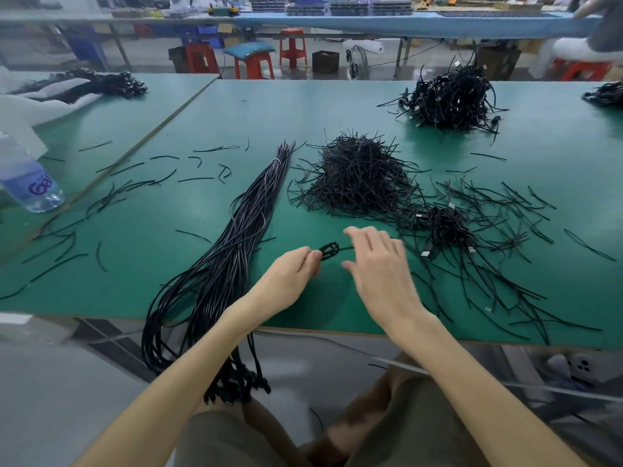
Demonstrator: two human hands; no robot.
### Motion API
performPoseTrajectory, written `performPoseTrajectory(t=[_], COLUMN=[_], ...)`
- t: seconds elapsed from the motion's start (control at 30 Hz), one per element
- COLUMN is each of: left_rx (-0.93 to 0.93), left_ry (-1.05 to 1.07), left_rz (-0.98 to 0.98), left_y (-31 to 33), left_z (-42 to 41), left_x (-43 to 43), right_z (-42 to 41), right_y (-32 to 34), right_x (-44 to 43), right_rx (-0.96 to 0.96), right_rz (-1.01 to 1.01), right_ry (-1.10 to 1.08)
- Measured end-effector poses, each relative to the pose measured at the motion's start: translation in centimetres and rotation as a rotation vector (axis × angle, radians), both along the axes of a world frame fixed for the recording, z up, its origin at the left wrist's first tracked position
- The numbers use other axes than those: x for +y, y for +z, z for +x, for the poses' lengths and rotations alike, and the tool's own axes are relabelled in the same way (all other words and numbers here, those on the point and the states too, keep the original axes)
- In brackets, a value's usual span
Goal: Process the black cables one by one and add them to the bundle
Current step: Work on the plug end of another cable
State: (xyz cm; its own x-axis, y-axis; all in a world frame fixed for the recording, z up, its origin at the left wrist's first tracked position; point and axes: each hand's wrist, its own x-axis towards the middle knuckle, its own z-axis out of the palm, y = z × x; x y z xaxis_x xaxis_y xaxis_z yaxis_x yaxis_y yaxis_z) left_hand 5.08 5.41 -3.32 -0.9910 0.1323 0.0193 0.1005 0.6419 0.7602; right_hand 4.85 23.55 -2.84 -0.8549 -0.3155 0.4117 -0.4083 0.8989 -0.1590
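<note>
Step looks like undoing one coiled cable (329, 251), held just over the tabletop (337, 106) near its front edge. Left hand (293, 267) pinches it, fingers curled. Right hand (377, 261) is spread and loose, blurred; contact unclear. Next, probably: straighten it, lay it on the bundle (236, 244) at left. More coils (446, 227) lie behind.

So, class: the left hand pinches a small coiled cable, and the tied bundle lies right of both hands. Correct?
No. In the head view the tied bundle lies left of both hands; the left hand does pinch the coiled cable.
</note>
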Motion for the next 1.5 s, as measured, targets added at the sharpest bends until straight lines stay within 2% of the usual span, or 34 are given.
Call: performPoseTrajectory(t=[0.1,0.17,0.23,0.33,0.5,0.63,0.73,0.83,0.93,1.03,1.17,1.33,1.5], left_rx=[-0.083,-0.162,-0.200,-0.213,-0.189,-0.194,-0.196,-0.196,-0.187,-0.165,-0.113,-0.101,-0.086], left_ry=[0.111,0.151,0.157,0.136,0.136,0.148,0.161,0.180,0.193,0.179,0.130,0.087,0.048], left_rz=[0.249,0.384,0.430,0.435,0.449,0.445,0.443,0.439,0.439,0.441,0.418,0.433,0.455], left_y=[-0.2,-0.2,-0.2,-0.1,-0.2,0.0,0.1,0.0,-0.1,-0.2,-0.5,-0.5,-0.3], left_z=[-0.2,-0.3,-0.3,-0.3,0.0,0.2,0.2,0.3,0.3,0.3,0.7,0.9,1.3], left_x=[-0.2,-0.3,-0.3,-0.3,-0.3,-0.1,0.0,0.0,0.1,0.2,0.1,-0.2,-0.1], right_z=[-0.5,-1.0,-1.5,-1.6,-2.2,-2.3,-1.9,-1.6,-0.6,0.4,0.6,0.8,0.8], right_y=[0.1,0.0,-0.4,-1.2,-1.6,-1.3,-1.0,-0.3,0.4,0.6,0.1,-0.6,-1.0], right_x=[1.7,2.9,3.8,4.5,4.0,3.2,2.5,1.8,0.4,-1.5,-3.9,-5.2,-5.2], right_rx=[0.062,-0.028,-0.160,-0.290,-0.302,-0.190,-0.023,-0.002,-0.081,-0.348,-0.526,-0.502,-0.454], right_rz=[-0.077,-0.169,-0.155,-0.161,-0.166,-0.327,-0.316,-0.427,-0.597,-0.807,-0.999,-1.176,-1.241], right_ry=[-0.189,-0.273,-0.351,-0.388,-0.366,-0.305,-0.223,-0.133,-0.013,0.070,0.045,-0.017,-0.056])
